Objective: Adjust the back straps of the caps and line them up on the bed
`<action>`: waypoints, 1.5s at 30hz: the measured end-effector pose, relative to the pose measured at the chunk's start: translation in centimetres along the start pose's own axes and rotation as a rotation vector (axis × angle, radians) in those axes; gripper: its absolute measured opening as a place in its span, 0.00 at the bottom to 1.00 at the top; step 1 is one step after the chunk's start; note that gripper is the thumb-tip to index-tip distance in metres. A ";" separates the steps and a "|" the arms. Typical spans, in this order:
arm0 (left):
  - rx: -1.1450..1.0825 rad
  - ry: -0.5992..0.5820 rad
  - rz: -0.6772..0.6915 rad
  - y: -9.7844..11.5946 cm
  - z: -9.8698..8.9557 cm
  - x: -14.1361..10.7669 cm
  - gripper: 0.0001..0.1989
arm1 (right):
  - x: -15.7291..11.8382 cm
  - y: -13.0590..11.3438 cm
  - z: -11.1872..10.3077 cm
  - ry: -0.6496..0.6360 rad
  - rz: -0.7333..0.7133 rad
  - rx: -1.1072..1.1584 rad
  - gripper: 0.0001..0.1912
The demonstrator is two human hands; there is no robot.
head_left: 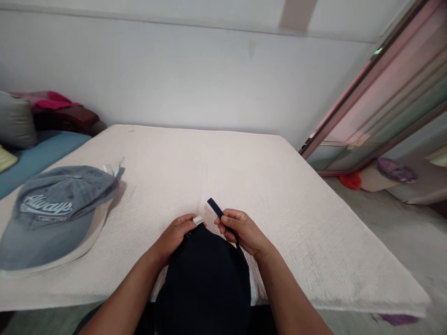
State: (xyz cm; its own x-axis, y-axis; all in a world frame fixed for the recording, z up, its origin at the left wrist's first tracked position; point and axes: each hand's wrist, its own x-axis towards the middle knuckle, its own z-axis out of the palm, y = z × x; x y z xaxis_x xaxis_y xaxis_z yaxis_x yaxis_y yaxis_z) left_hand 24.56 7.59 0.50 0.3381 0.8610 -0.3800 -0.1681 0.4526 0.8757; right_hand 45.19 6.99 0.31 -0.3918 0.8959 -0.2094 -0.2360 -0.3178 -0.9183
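Observer: Where does the dark cap (206, 284) lie, and along which axis?

Operator: In my head view it is at the near edge of the cream cloth (244, 172), between the two forearms. Its long axis runs nearly straight away from the wearer: the narrowed back end points to the far side, and the near end is cut off by the lower border.

Observer: And the strap (214, 207)?

Operator: I see it slanting, its free, square-cut end pointing away and to the left. That end is just right of the buckle (198, 220), the two apart.

Observer: State of the hands?

Operator: The left hand (181, 231) is closed in a pinch at the buckle, thumb against fingers. The right hand (242, 230) pinches the strap between thumb and curled fingers, the tip projecting beyond them.

Observer: Materials and shapes?

Operator: I read the dark cap as matt navy fabric with a rounded crown, the strap as a flat narrow band, the buckle as a small, shiny, silvery rectangle. The cloth has a fine, pebbled weave. At left rests a grey cap (75, 186), faded-looking, with raised white script lettering (49, 204); its curved brim (45, 244) points toward the near left.
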 end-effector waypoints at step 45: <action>-0.224 -0.187 -0.048 -1.1 0.1 -0.8 0.07 | 0.3 0.9 1.5 -0.147 0.062 0.158 0.05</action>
State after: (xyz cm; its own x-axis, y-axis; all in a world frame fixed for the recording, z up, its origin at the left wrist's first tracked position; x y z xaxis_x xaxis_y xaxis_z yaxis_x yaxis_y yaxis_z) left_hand 24.55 6.43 -0.15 0.5123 0.7888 -0.3397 -0.3408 0.5498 0.7627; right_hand 43.55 6.55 -0.10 -0.5322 0.8222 -0.2019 -0.3391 -0.4255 -0.8391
